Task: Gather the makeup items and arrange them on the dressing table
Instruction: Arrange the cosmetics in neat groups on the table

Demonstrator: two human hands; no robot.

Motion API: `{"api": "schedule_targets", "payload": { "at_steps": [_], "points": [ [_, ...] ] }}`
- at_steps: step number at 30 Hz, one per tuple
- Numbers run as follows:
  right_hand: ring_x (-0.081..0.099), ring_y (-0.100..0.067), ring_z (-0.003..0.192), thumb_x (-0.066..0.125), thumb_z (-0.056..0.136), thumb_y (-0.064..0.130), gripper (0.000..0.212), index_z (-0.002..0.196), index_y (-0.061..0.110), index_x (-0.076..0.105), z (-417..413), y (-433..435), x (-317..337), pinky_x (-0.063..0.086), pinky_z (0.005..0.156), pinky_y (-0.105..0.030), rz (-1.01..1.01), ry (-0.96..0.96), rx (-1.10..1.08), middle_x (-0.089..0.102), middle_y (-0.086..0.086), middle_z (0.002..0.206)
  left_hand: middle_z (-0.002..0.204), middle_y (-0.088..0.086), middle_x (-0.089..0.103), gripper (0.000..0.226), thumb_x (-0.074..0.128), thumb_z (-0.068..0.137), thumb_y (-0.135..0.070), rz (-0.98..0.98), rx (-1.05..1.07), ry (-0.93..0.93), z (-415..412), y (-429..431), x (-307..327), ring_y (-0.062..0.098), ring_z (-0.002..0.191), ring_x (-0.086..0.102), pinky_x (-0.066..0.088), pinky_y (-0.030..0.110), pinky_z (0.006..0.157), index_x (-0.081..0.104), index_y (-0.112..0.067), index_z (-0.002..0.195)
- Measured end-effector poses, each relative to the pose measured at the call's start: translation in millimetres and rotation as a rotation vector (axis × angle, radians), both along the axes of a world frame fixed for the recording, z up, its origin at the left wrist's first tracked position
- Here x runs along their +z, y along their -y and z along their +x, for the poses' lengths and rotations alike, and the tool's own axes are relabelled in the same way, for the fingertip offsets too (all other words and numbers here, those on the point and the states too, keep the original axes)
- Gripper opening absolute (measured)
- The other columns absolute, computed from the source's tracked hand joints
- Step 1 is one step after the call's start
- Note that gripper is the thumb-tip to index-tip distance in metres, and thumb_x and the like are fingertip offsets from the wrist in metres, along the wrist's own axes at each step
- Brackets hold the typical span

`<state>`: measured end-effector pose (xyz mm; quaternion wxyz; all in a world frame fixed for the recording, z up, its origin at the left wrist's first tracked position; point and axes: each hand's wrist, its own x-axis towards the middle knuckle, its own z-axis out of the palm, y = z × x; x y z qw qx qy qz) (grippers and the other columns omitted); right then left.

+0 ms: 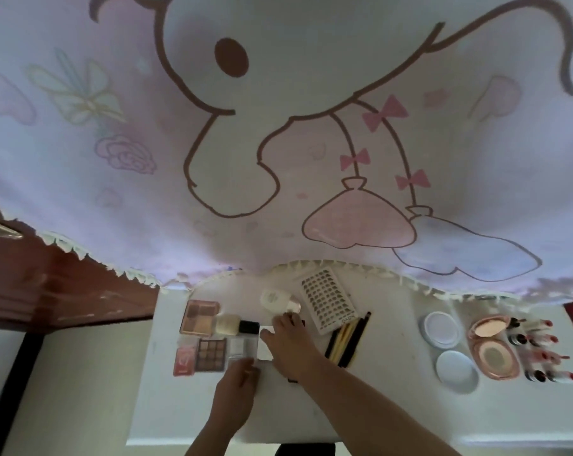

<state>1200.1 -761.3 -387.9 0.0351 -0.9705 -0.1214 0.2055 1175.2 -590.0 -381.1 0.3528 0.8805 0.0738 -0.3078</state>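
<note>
Sorting our makeup on the white desk (394, 406).
Nearest us, our left hand (234, 394) curls its fingers by a small clear box (242, 347), but it is too blurry to tell if they pinch it. Our right hand (290, 352) lies flat, fingers together, tips touching a round cream bottle (275, 299). Eyeshadow palettes (201, 312) sit left, brushes (346, 339) right, lipsticks (542, 353) far right. A pink cartoon cloth (278, 159) hangs behind.
</note>
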Motion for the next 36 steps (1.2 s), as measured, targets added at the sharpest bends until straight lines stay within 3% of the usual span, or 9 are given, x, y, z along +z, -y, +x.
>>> {"api": "schedule_targets", "payload": {
  "at_steps": [5, 10, 14, 16, 19, 25, 28, 31, 36],
  "points": [
    [0.054, -0.034, 0.112, 0.069, 0.082, 0.019, 0.054, 0.13, 0.012, 0.045, 8.9, -0.9, 7.6, 0.037, 0.102, -0.047, 0.104, -0.023, -0.016, 0.057, -0.015, 0.118, 0.095, -0.005, 0.072, 0.035, 0.051, 0.093, 0.0, -0.074, 0.135, 0.015, 6.3, -0.5, 17.1, 0.014, 0.086, 0.068, 0.055, 0.037, 0.082, 0.061, -0.032, 0.1],
    [0.061, -0.017, 0.105, 0.075, 0.069, 0.04, 0.073, 0.135, 0.028, 0.044, 6.4, 20.0, 25.5, 0.052, 0.088, -0.032, 0.696, -0.147, -0.533, 0.064, 0.002, 0.114, 0.086, 0.007, 0.065, 0.018, 0.053, 0.096, -0.009, -0.201, 0.366, 0.064, 27.2, 8.2, 40.2, 0.021, 0.076, 0.062, 0.053, 0.038, 0.072, 0.064, -0.022, 0.091],
    [0.067, -0.006, 0.089, 0.08, 0.07, 0.045, 0.036, 0.1, 0.027, 0.071, 0.8, 51.4, 54.5, 0.056, 0.088, -0.031, 1.002, -0.237, -0.751, 0.073, 0.008, 0.095, 0.099, 0.012, 0.069, 0.012, 0.063, 0.092, -0.017, -0.419, 0.388, -0.043, 43.7, 26.3, 60.5, 0.023, 0.09, 0.063, 0.052, 0.035, 0.07, 0.07, -0.018, 0.102],
    [0.069, -0.005, 0.092, 0.079, 0.074, 0.044, 0.033, 0.102, 0.027, 0.075, -5.9, 69.2, 68.8, 0.055, 0.092, -0.029, 1.101, -0.301, -0.76, 0.075, 0.006, 0.099, 0.114, 0.008, 0.067, 0.035, 0.069, 0.088, -0.033, -0.501, 0.31, -0.111, 48.3, 40.4, 70.5, 0.024, 0.106, 0.062, 0.053, 0.035, 0.078, 0.064, -0.018, 0.12],
    [0.068, -0.009, 0.106, 0.077, 0.08, 0.037, 0.033, 0.112, 0.03, 0.074, -22.5, 94.2, 92.2, 0.052, 0.098, -0.03, 1.238, -0.368, -0.803, 0.073, 0.007, 0.112, 0.117, 0.001, 0.067, 0.056, 0.071, 0.073, -0.046, -0.614, 0.204, -0.158, 51.6, 69.0, 91.3, 0.021, 0.112, 0.059, 0.049, 0.037, 0.085, 0.063, -0.02, 0.123],
    [0.07, -0.016, 0.102, 0.08, 0.082, 0.018, 0.036, 0.115, 0.021, 0.068, -53.1, 133.7, 124.3, 0.056, 0.088, -0.029, 1.359, -0.287, -0.849, 0.073, -0.003, 0.11, 0.117, 0.008, 0.07, 0.044, 0.071, 0.082, -0.04, -0.724, -0.034, -0.235, 43.5, 115.0, 125.4, 0.024, 0.11, 0.063, 0.046, 0.037, 0.09, 0.068, -0.017, 0.119],
    [0.07, -0.021, 0.104, 0.084, 0.078, 0.018, 0.049, 0.12, 0.015, 0.06, -66.0, 148.0, 130.2, 0.056, 0.088, -0.031, 1.385, -0.253, -0.884, 0.072, -0.007, 0.113, 0.108, 0.011, 0.071, 0.037, 0.069, 0.085, -0.037, -0.759, -0.088, -0.227, 35.2, 133.0, 137.5, 0.019, 0.092, 0.067, 0.05, 0.03, 0.082, 0.071, -0.011, 0.112],
    [0.069, -0.018, 0.104, 0.084, 0.078, 0.025, 0.05, 0.12, 0.015, 0.06, -79.5, 158.3, 142.1, 0.056, 0.093, -0.033, 1.346, -0.219, -0.853, 0.072, -0.003, 0.113, 0.104, 0.017, 0.07, 0.049, 0.071, 0.078, -0.04, -0.78, -0.018, -0.234, 27.0, 147.9, 139.7, 0.021, 0.086, 0.066, 0.051, 0.031, 0.075, 0.069, -0.004, 0.111],
    [0.065, -0.008, 0.107, 0.077, 0.071, 0.05, 0.058, 0.124, 0.034, 0.06, -101.8, 179.9, 151.5, 0.054, 0.095, -0.031, 1.184, -0.108, -0.771, 0.062, 0.008, 0.125, 0.119, 0.024, 0.065, 0.047, 0.061, 0.087, -0.033, -0.91, 0.179, -0.282, 12.3, 161.1, 137.7, 0.037, 0.107, 0.064, 0.055, 0.041, 0.081, 0.062, -0.003, 0.123]
  ]
}}
